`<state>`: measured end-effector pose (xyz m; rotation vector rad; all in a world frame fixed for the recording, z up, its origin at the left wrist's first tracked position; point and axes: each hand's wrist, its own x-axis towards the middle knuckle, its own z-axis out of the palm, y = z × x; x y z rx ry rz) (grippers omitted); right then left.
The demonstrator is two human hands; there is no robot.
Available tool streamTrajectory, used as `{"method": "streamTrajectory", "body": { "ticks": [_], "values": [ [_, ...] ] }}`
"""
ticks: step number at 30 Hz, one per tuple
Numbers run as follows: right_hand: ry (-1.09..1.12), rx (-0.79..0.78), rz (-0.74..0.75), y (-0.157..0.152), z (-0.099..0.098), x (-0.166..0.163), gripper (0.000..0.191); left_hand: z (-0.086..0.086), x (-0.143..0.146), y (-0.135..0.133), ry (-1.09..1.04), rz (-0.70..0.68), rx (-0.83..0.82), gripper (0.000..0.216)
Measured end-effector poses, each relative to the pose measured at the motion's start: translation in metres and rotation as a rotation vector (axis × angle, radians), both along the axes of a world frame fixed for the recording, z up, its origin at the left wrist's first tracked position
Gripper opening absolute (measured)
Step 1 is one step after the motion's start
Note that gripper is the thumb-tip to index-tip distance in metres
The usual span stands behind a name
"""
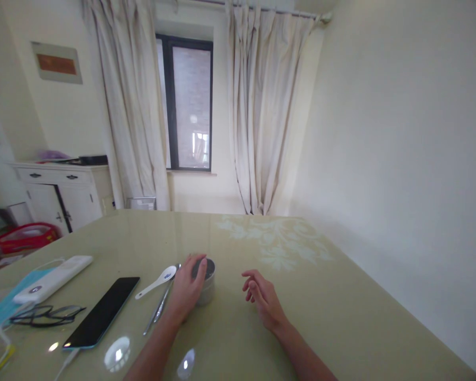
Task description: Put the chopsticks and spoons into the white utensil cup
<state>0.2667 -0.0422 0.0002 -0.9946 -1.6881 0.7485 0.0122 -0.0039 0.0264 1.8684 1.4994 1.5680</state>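
Left hand has its fingers closed around the tin's upper left side; grip looks established, no lift evident; tin stands on worktop; right hand apart, empty, fingers loosely curled; count: one tin, one phone, one white spoon; metal utensils beside it, number unclear.

On table, against left hand: canister.
Left of that hand: spoon, then phone, then glasses; apart to its right, right hand.
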Motion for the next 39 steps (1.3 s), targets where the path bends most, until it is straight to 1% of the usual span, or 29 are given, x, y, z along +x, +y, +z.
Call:
{"method": "streamTrajectory", "body": {
  "ticks": [3, 6, 9, 10, 12, 15, 17, 19, 22, 24, 28, 30, 32, 34, 37, 39],
  "values": [
    [-0.033, -0.010, -0.016, 0.001, 0.001, 0.000, 0.063, -0.002, -0.007, 0.007, 0.020, 0.023, -0.010, 0.051],
    [-0.041, -0.015, -0.044, 0.000, 0.004, -0.001, 0.060, -0.001, -0.009, 0.007, 0.020, 0.016, -0.016, 0.053],
    [-0.076, 0.016, -0.145, 0.002, 0.007, -0.001, 0.051, 0.003, -0.008, 0.002, -0.038, 0.036, 0.047, 0.052],
    [-0.097, 0.043, -0.195, 0.002, 0.007, -0.001, 0.049, 0.005, -0.009, -0.001, -0.068, 0.063, 0.080, 0.051],
    [-0.137, 0.116, -0.299, 0.005, 0.007, 0.001, 0.049, 0.010, -0.010, -0.006, -0.141, 0.175, 0.123, 0.048],
    [-0.157, 0.185, -0.403, 0.009, 0.004, 0.005, 0.053, 0.014, -0.015, -0.013, -0.280, 0.367, 0.095, 0.045],
    [-0.151, 0.193, -0.435, 0.012, 0.002, 0.007, 0.057, 0.013, -0.019, -0.013, -0.323, 0.406, 0.077, 0.038],
    [-0.142, 0.195, -0.456, 0.015, -0.001, 0.010, 0.061, 0.009, -0.022, -0.010, -0.288, 0.402, 0.104, 0.031],
    [-0.122, 0.200, -0.488, 0.019, -0.003, 0.014, 0.064, 0.002, -0.022, -0.002, -0.225, 0.376, 0.138, 0.040],
    [-0.104, 0.196, -0.504, 0.020, -0.005, 0.016, 0.063, -0.002, -0.019, 0.001, -0.262, 0.331, 0.122, 0.044],
    [-0.075, 0.164, -0.504, 0.020, -0.007, 0.016, 0.052, -0.007, -0.008, 0.000, -0.385, 0.185, 0.059, 0.038],
    [-0.053, 0.128, -0.486, 0.018, -0.008, 0.013, 0.043, -0.010, -0.004, 0.000, -0.394, 0.102, -0.001, 0.042],
    [-0.018, 0.087, -0.453, 0.016, -0.008, 0.009, 0.038, -0.013, -0.002, 0.001, -0.375, 0.056, -0.067, 0.047],
    [0.025, 0.064, -0.410, 0.015, -0.007, 0.006, 0.041, -0.015, 0.000, 0.001, -0.336, 0.047, -0.117, 0.047],
    [0.072, 0.031, -0.283, 0.013, -0.003, 0.005, 0.050, -0.013, 0.008, -0.004, -0.265, 0.029, -0.123, 0.046],
    [0.075, -0.012, -0.149, 0.012, -0.001, 0.006, 0.064, -0.012, 0.019, -0.012, -0.233, -0.028, -0.113, 0.048]
  ]
}}
